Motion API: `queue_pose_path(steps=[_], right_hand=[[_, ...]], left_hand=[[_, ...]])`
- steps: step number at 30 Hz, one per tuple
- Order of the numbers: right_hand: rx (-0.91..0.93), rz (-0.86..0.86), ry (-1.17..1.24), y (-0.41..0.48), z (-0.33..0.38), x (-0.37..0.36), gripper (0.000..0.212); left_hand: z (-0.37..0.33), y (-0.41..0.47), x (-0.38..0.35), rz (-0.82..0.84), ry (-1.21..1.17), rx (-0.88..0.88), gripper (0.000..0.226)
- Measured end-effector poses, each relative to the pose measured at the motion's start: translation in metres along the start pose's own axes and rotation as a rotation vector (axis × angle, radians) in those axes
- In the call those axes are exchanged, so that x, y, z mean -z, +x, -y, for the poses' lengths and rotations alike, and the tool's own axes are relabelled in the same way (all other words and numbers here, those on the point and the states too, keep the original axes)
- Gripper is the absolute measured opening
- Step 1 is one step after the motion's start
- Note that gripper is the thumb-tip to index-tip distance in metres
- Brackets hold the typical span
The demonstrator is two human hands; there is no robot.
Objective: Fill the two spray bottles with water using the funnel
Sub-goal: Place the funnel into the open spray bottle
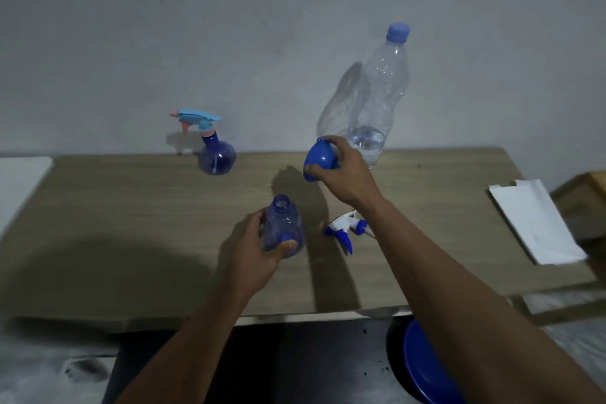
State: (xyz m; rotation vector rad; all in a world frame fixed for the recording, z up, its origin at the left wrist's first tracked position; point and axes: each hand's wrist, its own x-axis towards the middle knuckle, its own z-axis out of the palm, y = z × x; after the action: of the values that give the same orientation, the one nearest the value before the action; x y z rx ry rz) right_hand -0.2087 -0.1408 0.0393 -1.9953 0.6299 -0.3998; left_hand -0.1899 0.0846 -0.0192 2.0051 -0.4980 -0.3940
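We have the left hand [262, 249] wrapped around the open spray bottle [283, 228], fingers [288, 244] curled on its round belly, holding it upright on the desk [131, 207] with its neck uncapped. The right hand [341, 170] grips the blue funnel [318, 158] by its rim, fingers closed on it, raised above the desk and well apart from the bottle's mouth. The removed trigger head [346, 229] lies on its side just beside the bottle, under the right forearm.

The neck looks narrow, so we judge the main risk is seating the funnel's spout off-centre; it could then tip once water goes in and spill onto the desk. The bottle looks light, so a loose left grip could let it slide or topple under the funnel's push. The water bottle [380, 98] at the back is capped and holds only a little water, which we suspect may not fill both. The second spray bottle [214, 154] stands near the wall with its trigger on; it looks partly filled, though we cannot be sure. The forearm could also knock the trigger head off the desk.
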Motion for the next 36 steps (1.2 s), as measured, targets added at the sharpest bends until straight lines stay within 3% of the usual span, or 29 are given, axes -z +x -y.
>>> queue_pose_path(steps=[10,21,27,31,36], right_hand=[[0.104,-0.025,0.281,-0.068,0.068,0.01,0.059],[0.123,-0.024,0.449,-0.088,0.063,-0.027,0.077],[0.139,-0.021,0.37,-0.091,0.036,-0.042,0.079],[0.102,0.019,0.225,-0.1,0.036,-0.042,0.099],[0.157,-0.005,0.039,-0.102,0.046,-0.035,0.093]], left_hand=[[-0.011,0.001,0.007,0.096,0.015,0.06,0.071],[-0.008,0.004,0.007,0.079,-0.013,0.057,0.067],[-0.011,0.0,0.008,0.081,-0.004,0.054,0.063],[-0.015,-0.003,0.009,0.093,0.009,0.068,0.058],[-0.023,-0.006,0.011,0.097,0.007,0.068,0.068]])
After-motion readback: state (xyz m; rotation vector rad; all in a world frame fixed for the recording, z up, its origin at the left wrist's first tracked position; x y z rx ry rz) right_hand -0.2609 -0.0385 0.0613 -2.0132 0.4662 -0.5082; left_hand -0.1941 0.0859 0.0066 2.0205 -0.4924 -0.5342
